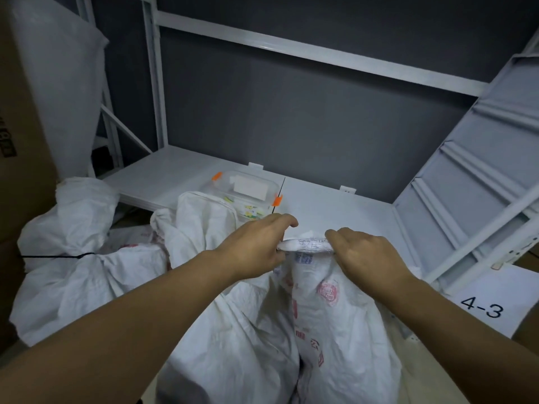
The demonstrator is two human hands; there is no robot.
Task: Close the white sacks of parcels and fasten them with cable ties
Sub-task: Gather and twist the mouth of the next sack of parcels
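A white metal shelving rack [291, 48] fills the upper half of the frame against a dark grey wall, and its low white shelf [335, 205] runs across the middle. A white ribbed metal frame [466, 170] leans at the right side of the frame. A tall brown cardboard box [20, 141] stands along the left edge. In the lower centre is a big white woven plastic sack with red printing [335, 330], its mouth gathered into a rolled top edge [306, 244] just in front of the shelf. At the lower left lies a second white woven sack [73, 275], its neck already cinched by a thin black cable tie [58, 256]. Between the two, a third white sack [204, 223] stands with its top loose. A white paper sheet marked "4-3" [481, 307] lies at the lower right. A clear plastic lidded container with orange clips [248, 191] sits on the shelf behind the third sack. The left hand [253, 246] grips the left end of the rolled edge, fingers curled over it; the right hand [367, 255] grips the right end likewise.
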